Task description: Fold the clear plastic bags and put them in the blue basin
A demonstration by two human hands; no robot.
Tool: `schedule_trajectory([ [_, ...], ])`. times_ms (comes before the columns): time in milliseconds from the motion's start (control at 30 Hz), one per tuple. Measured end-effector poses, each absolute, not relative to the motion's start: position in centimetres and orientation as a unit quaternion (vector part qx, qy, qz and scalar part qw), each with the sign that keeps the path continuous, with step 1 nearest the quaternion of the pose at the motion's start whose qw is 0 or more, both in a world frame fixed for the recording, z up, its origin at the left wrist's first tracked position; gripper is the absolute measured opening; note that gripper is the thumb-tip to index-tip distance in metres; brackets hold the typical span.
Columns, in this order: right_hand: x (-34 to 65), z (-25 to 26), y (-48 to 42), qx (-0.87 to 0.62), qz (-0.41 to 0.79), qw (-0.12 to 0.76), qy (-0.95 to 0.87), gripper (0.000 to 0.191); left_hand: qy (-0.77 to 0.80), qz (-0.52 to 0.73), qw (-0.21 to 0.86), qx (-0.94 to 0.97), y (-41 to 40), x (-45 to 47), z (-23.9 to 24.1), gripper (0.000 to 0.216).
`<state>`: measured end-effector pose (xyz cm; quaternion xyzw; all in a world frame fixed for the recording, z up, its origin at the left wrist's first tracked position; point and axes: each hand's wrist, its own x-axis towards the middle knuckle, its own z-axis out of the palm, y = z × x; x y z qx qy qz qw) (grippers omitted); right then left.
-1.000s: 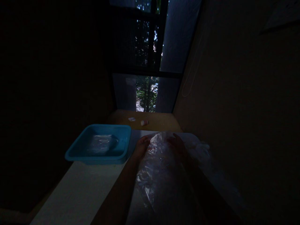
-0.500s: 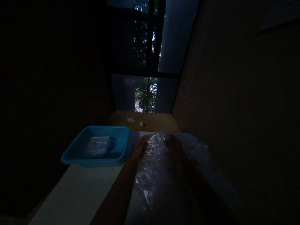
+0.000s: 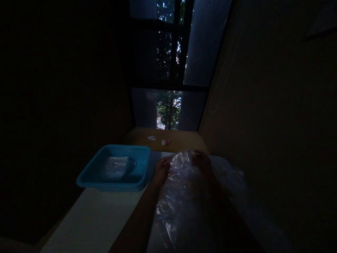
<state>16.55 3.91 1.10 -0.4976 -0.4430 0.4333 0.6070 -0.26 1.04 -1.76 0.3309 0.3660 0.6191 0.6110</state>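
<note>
A large clear plastic bag (image 3: pixel 179 189) stretches from my hands back toward me over the white table. My left hand (image 3: pixel 162 169) is closed on the bag's far left edge. On its far right edge, my right hand (image 3: pixel 202 162) grips the plastic, its fingers partly lost in the dark. Shiny creases run down the film between my forearms. I cannot make out whether anything lies inside the bag. To the left stands a blue plastic basin (image 3: pixel 113 188), and a clear plastic-wrapped packet (image 3: pixel 116 167) lies in it.
More crumpled clear plastic (image 3: pixel 234 179) lies at the table's right side. The white table (image 3: pixel 94 218) extends toward me under the basin. On the wooden ledge (image 3: pixel 184 137) below the window are a small pink-and-white container (image 3: pixel 165 142) on its side and a white scrap (image 3: pixel 151 138).
The whole view has shifted a little, so everything sits slightly farther right and lower. Both hands keep hold of the bag, and its creases have moved slightly.
</note>
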Motion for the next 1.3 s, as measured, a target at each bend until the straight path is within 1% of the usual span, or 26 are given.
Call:
schedule_trajectory([
  [167,16.2,0.0,4.4,-0.484,0.435,0.598,-0.467,0.043,0.409,0.658,0.534,0.337,1.0,-0.2,-1.5,0.015],
  [300,15.7,-2.2,4.5,-0.471,0.429,0.607,-0.475,0.041,0.422,0.662,0.526,0.328,1.1,-0.2,-1.3,0.014],
  [467,15.8,-3.7,4.8,-0.436,0.471,0.622,-0.449,0.048,0.419,0.663,0.53,0.321,1.2,-0.4,-1.2,0.018],
  [533,15.8,-3.7,4.7,-0.422,0.482,0.625,-0.446,0.052,0.419,0.661,0.533,0.322,1.2,-0.4,-1.3,0.02],
  [633,15.6,-3.3,4.4,-0.437,0.469,0.617,-0.456,0.054,0.417,0.655,0.539,0.327,1.2,-0.4,-1.3,0.022],
  [833,15.2,-2.8,4.1,-0.474,0.424,0.584,-0.504,0.05,0.405,0.656,0.534,0.346,1.5,-0.4,-1.8,0.017],
  [1067,15.1,-3.1,4.3,-0.473,0.388,0.605,-0.509,0.05,0.413,0.648,0.538,0.347,1.5,-0.4,-1.8,0.021],
  [1200,15.2,-3.0,4.3,-0.476,0.394,0.589,-0.52,0.05,0.414,0.65,0.532,0.352,1.5,-0.4,-1.8,0.021],
  [1300,15.2,-3.0,4.2,-0.464,0.4,0.594,-0.521,0.05,0.41,0.649,0.534,0.354,1.4,-0.5,-1.8,0.022],
])
